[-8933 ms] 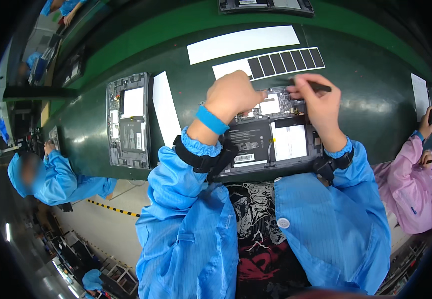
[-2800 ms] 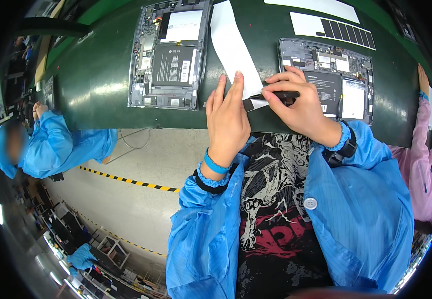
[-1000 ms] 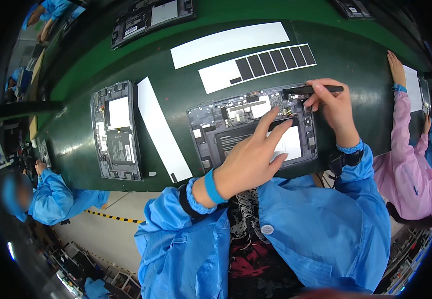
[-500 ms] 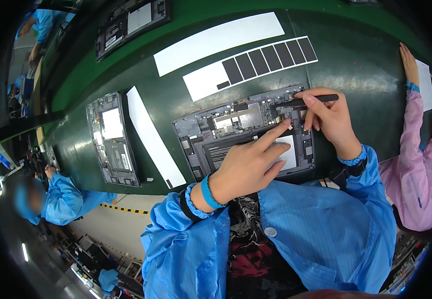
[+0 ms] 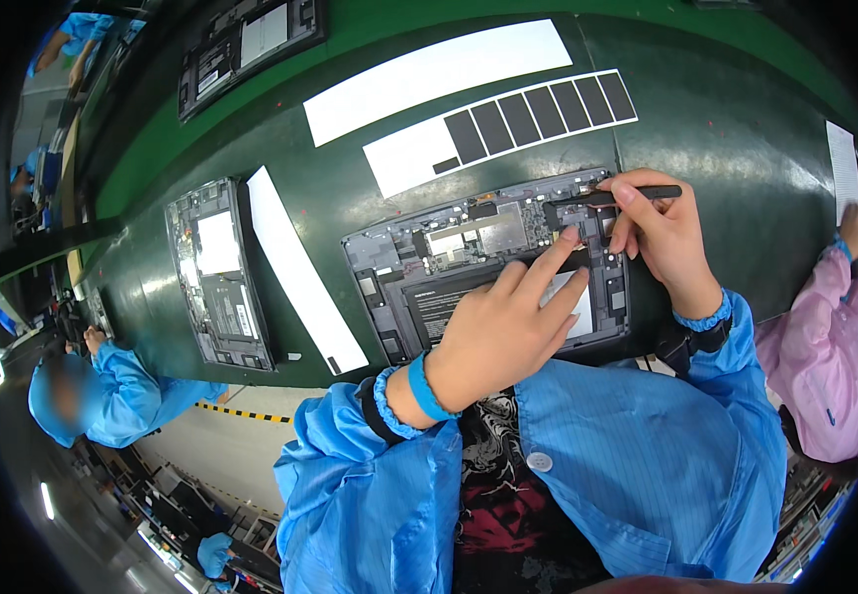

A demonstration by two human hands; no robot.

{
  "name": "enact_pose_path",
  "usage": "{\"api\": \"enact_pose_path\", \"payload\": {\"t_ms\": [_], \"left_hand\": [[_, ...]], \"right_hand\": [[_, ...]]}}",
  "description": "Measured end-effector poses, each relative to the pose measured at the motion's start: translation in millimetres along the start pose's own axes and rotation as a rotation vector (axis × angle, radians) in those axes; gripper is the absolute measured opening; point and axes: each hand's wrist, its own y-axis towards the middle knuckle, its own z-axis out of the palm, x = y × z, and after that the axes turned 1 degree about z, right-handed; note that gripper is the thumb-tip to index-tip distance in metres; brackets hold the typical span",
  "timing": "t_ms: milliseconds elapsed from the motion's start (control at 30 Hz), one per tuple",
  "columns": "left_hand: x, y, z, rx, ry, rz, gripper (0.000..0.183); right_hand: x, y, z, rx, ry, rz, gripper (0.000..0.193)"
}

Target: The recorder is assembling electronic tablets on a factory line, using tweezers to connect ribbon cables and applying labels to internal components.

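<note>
An opened tablet (image 5: 389, 259) lies in front of me, its circuit board and black battery exposed. My right hand (image 5: 659, 223) grips black tweezers (image 5: 663, 192) in a pinch over its upper right part. The tips point left, onto the board. Fingers apart, my left hand (image 5: 503, 332) rests over the battery, and its index fingertip touches down near the board's lower right edge. Part of the battery and a white panel (image 5: 579, 303) are hidden under that hand.
Left of the tablet lie a white strip (image 5: 300, 267) and a second opened tablet (image 5: 219, 272). Beyond are a sheet of black stickers (image 5: 508, 129), a blank white sheet (image 5: 439, 79) and another opened device (image 5: 246, 49). A co-worker in a pink sleeve (image 5: 815, 346) sits at right.
My left hand's fingers have spread slightly, the index staying near the board. The tweezers have barely shifted. The pink-sleeved co-worker's hand has drawn back from the table toward the lower right.
</note>
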Motion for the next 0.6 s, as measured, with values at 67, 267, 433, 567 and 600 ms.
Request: {"api": "enact_pose_path", "payload": {"t_ms": [67, 267, 433, 567, 600], "left_hand": [[1, 1, 5, -0.03, 0.016, 0.004, 0.051], [-11, 7, 8, 0.06, 0.164, -0.034, 0.076], [-13, 13, 5, 0.059, 0.2, -0.049, 0.081], [-15, 15, 1, 0.047, 0.113, -0.09, 0.084], [-15, 16, -2, 0.077, 0.123, -0.112, 0.084]], "right_hand": [[1, -1, 1, -0.004, -0.008, -0.009, 0.023], [-3, 1, -3, -0.011, -0.027, -0.006, 0.022], [3, 5, 1, -0.048, -0.047, -0.066, 0.022], [11, -2, 12, -0.127, -0.078, -0.115, 0.022], [9, 1, 9, -0.101, -0.045, -0.142, 0.024]]}}
